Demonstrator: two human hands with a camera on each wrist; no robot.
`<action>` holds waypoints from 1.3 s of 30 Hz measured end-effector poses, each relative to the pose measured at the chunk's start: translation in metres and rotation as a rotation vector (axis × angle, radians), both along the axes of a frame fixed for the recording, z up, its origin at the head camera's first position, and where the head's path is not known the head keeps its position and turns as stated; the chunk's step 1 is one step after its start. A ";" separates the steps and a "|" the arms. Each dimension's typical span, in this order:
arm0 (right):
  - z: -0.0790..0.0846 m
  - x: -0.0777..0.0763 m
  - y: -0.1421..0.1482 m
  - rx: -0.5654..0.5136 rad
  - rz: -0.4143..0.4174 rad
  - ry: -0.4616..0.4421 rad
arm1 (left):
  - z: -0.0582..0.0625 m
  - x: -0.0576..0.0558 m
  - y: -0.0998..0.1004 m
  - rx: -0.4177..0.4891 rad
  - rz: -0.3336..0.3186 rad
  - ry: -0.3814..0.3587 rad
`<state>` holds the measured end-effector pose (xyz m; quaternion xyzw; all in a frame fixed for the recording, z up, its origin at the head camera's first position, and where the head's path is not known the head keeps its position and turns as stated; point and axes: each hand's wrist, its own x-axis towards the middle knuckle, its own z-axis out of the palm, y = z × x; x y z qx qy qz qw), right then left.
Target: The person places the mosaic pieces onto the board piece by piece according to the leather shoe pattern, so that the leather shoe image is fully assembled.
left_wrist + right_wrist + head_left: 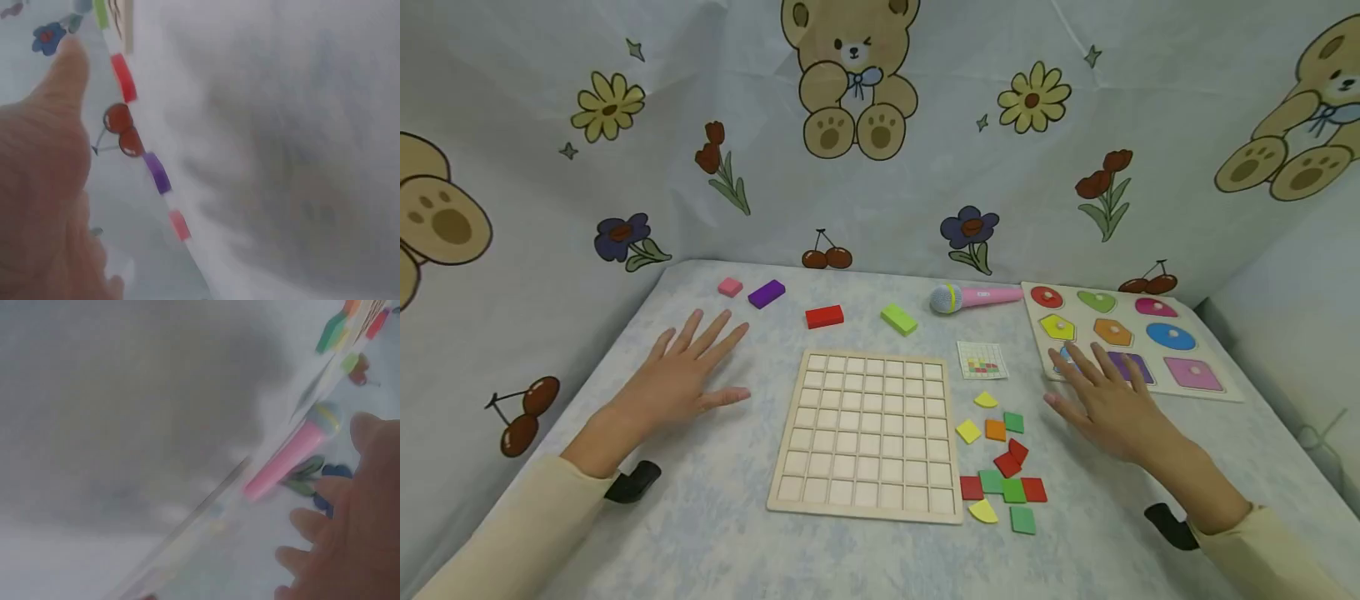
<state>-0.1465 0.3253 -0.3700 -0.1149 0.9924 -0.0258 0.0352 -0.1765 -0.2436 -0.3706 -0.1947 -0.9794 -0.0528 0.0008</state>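
Observation:
My left hand (681, 379) is spread palm down over the left of the table, holding nothing. Beyond its fingertips lie a pink block (730, 287) and a purple block (767, 294). On the right, my right hand (1108, 400) is likewise spread and holds nothing; its fingertips overlap the near edge of the shape puzzle board (1157, 367) in the head view. Between the hands lies a wooden grid board (861, 515) with bare squares. Several coloured tiles (1013, 491), square and quarter-round, are scattered between the grid and my right hand.
A red block (824, 317) and a lime green block (898, 319) lie behind the grid. A pink toy microphone (992, 297) rests at the back, its end by the puzzle board. A small pattern card (982, 361) lies right of the grid. A printed cloth (737, 100) hangs behind the table.

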 end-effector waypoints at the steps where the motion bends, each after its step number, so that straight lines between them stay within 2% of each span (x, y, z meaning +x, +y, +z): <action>1: 0.001 0.001 -0.007 -0.007 0.020 -0.005 | -0.001 0.001 0.004 0.014 -0.017 -0.027; 9: 0.003 -0.002 -0.052 -0.103 0.199 -0.022 | -0.008 0.002 0.035 0.149 -0.117 -0.204; 15: -0.003 -0.010 -0.072 -0.117 0.225 -0.079 | -0.019 0.000 0.049 0.211 -0.141 -0.356; 19: -0.009 -0.016 -0.078 -0.108 0.239 -0.077 | -0.021 0.001 0.052 0.222 -0.142 -0.446; 28: -0.012 -0.026 -0.082 -0.132 0.234 -0.080 | -0.018 0.001 0.055 0.255 -0.141 -0.500; 35: -0.010 -0.028 -0.085 -0.098 0.205 0.009 | -0.014 -0.004 0.056 0.244 -0.145 -0.499; 39: -0.008 -0.031 -0.088 -0.125 0.203 0.013 | -0.012 -0.006 0.058 0.246 -0.142 -0.504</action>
